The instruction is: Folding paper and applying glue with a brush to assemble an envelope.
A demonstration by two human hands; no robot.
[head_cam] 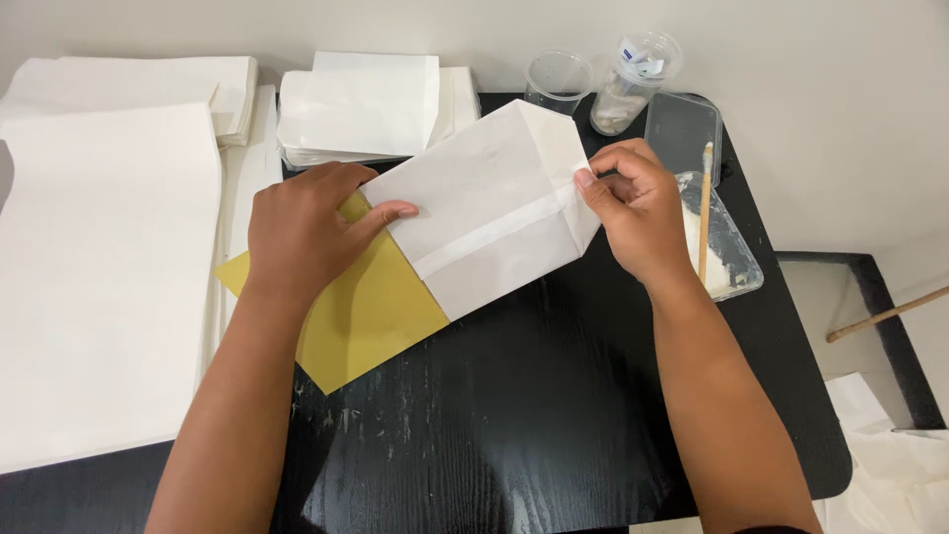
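A folded white paper bag [489, 208] lies tilted on a black table [514, 415], partly over a yellow sheet [371, 316]. My left hand [306, 222] presses flat on the bag's left end, thumb on the paper. The bag's folded right edge is pinched by the fingers of my right hand [638, 208]. A glued seam runs across the bag's middle.
Stacks of white paper [99, 277] fill the left side. A pile of finished white bags [361, 109] sits at the back. Two clear cups [559, 79] stand behind, beside a clear tray of paste [732, 247] holding a brush [705, 208]. A wooden stick [885, 314] lies off to the right.
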